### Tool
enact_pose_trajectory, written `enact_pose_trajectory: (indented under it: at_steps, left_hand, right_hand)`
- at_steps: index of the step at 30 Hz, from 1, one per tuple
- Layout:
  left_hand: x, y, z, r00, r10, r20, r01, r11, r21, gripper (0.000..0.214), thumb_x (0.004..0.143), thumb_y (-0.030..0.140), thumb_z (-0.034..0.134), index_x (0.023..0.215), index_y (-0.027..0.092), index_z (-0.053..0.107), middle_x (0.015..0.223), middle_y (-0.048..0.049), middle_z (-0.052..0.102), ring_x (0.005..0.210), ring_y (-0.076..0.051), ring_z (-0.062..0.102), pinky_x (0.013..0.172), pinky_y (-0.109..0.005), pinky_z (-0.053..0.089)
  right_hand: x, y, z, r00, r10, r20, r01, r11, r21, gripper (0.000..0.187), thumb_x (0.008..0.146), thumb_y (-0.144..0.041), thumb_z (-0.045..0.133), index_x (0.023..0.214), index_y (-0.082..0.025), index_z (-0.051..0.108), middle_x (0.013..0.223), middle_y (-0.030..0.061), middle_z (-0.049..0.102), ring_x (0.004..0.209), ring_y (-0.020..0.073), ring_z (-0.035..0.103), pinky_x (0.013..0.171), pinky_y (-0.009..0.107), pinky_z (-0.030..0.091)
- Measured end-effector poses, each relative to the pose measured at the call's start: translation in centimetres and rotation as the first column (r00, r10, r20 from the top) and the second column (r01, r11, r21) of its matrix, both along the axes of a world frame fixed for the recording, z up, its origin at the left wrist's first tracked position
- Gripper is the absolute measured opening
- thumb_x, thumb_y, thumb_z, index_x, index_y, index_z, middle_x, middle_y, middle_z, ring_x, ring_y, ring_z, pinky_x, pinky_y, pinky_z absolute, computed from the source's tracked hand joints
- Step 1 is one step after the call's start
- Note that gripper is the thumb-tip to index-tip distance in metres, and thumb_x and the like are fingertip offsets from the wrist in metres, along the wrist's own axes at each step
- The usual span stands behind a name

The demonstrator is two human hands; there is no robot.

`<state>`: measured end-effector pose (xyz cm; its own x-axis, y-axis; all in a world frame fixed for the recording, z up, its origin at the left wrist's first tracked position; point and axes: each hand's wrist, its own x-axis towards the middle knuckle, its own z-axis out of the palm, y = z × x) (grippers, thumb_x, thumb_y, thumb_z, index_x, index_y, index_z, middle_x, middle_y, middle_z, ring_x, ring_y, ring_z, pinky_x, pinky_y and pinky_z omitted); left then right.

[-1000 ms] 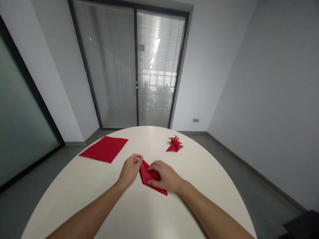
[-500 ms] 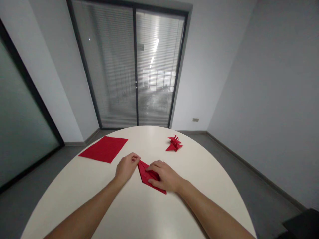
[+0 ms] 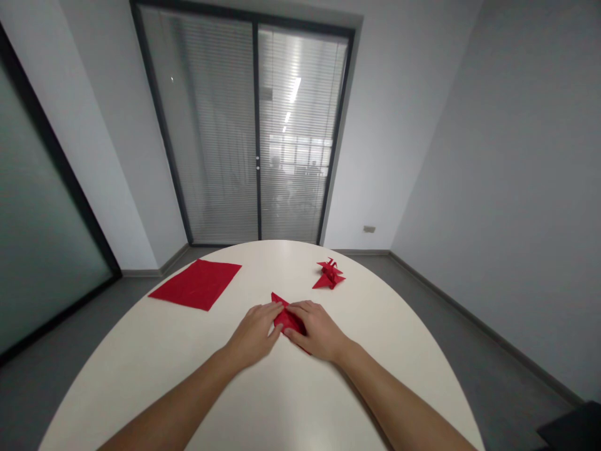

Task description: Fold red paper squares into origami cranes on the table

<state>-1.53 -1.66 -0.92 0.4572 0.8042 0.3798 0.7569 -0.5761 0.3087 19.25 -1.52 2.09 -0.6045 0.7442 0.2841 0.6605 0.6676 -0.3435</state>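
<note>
A partly folded red paper (image 3: 287, 317) lies on the white round table (image 3: 385, 326), with one point sticking out toward the far side. My left hand (image 3: 256, 332) rests on its left edge, fingers pressed together on the paper. My right hand (image 3: 317, 329) covers its right part, fingers curled down on it. Both hands meet over the paper and hide most of it.
A flat red paper square (image 3: 196, 284) lies at the far left of the table. A finished red folded paper figure (image 3: 329, 274) stands at the far right. Beyond the table are glass doors with blinds (image 3: 253, 131), grey walls and a grey floor.
My left hand has moved right from beside the paper onto its left edge. The paper has turned so its point now faces away, and both hands have closed in over it.
</note>
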Motion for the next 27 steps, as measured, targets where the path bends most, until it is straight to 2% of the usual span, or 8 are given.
enact_pose_trajectory:
  at_steps: [4, 9, 12, 16, 19, 24, 27]
  left_hand:
    - [-0.2, -0.1, 0.4, 0.997, 0.060, -0.054, -0.059, 0.998, 0.027, 0.038, 0.094, 0.023, 0.050, 0.130, 0.018, 0.061, 0.133, -0.0113, 0.064, 0.125, -0.027, 0.057, 0.108, -0.046, 0.043]
    - [-0.6, 0.0, 0.3, 0.998, 0.017, -0.068, -0.013, 0.998, 0.064, 0.043, 0.091, 0.025, 0.053, 0.133, 0.019, 0.058, 0.149, -0.0115, 0.050, 0.136, -0.028, 0.046, 0.114, -0.048, 0.037]
    - [-0.8, 0.0, 0.1, 0.998, -0.024, -0.067, 0.027, 0.998, 0.059, 0.044, 0.093, 0.025, 0.051, 0.136, 0.021, 0.055, 0.148, -0.0086, 0.051, 0.141, -0.027, 0.040, 0.118, -0.049, 0.030]
    - [-0.8, 0.0, -0.1, 0.998, -0.009, -0.070, 0.011, 1.000, 0.026, 0.043, 0.095, 0.029, 0.049, 0.137, 0.021, 0.054, 0.145, -0.0074, 0.056, 0.145, -0.028, 0.034, 0.118, -0.053, 0.029]
    - [-0.7, -0.2, 0.1, 0.996, -0.006, -0.087, 0.007, 1.000, 0.016, 0.042, 0.095, 0.030, 0.049, 0.135, 0.021, 0.055, 0.142, -0.0087, 0.057, 0.137, -0.026, 0.045, 0.117, -0.052, 0.031]
    - [-0.4, -0.5, 0.7, 0.991, 0.037, -0.125, -0.030, 0.998, 0.057, 0.042, 0.093, 0.030, 0.052, 0.132, 0.019, 0.058, 0.137, -0.0122, 0.060, 0.127, -0.028, 0.053, 0.113, -0.052, 0.035]
    - [-0.3, -0.6, 0.9, 0.989, 0.034, -0.144, -0.022, 0.996, 0.083, 0.042, 0.091, 0.028, 0.053, 0.131, 0.020, 0.059, 0.134, -0.0119, 0.061, 0.126, -0.029, 0.052, 0.113, -0.052, 0.035]
  right_hand:
    - [0.2, -0.4, 0.2, 0.990, 0.078, 0.117, -0.064, 0.990, -0.122, 0.068, 0.095, -0.055, 0.049, 0.153, -0.021, 0.036, 0.156, 0.0111, 0.039, 0.145, 0.0352, 0.030, 0.119, 0.056, 0.019]
    - [0.4, -0.7, 0.6, 0.979, 0.088, 0.183, -0.041, 0.968, -0.248, 0.068, 0.100, -0.056, 0.032, 0.158, -0.021, 0.022, 0.163, 0.0085, 0.020, 0.151, 0.0338, 0.010, 0.121, 0.055, 0.013]
    - [0.5, -0.8, 0.7, 0.974, 0.090, 0.208, -0.029, 0.960, -0.280, 0.068, 0.102, -0.056, 0.025, 0.158, -0.020, 0.017, 0.164, 0.0080, 0.015, 0.152, 0.0324, 0.004, 0.122, 0.054, 0.010]
    - [0.9, -0.6, 0.4, 0.968, 0.088, 0.234, -0.018, 0.958, -0.286, 0.067, 0.102, -0.056, 0.025, 0.159, -0.022, 0.016, 0.165, 0.0056, 0.013, 0.152, 0.0319, 0.001, 0.122, 0.054, 0.008]
    - [1.3, -0.4, 0.3, 0.967, 0.034, 0.253, 0.034, 0.965, -0.259, 0.065, 0.102, -0.053, 0.026, 0.158, -0.022, 0.018, 0.164, 0.0054, 0.013, 0.152, 0.0321, 0.004, 0.122, 0.054, 0.010]
    - [1.3, -0.3, 0.6, 0.956, -0.101, 0.275, 0.144, 0.980, -0.140, 0.065, 0.099, -0.045, 0.035, 0.156, -0.014, 0.028, 0.162, 0.0114, 0.024, 0.151, 0.0327, 0.013, 0.122, 0.053, 0.012]
    - [0.5, -0.7, 0.7, 0.966, -0.128, 0.224, 0.143, 0.988, -0.050, 0.070, 0.096, -0.047, 0.041, 0.155, -0.010, 0.029, 0.162, 0.0136, 0.025, 0.151, 0.0305, 0.016, 0.123, 0.049, 0.013]
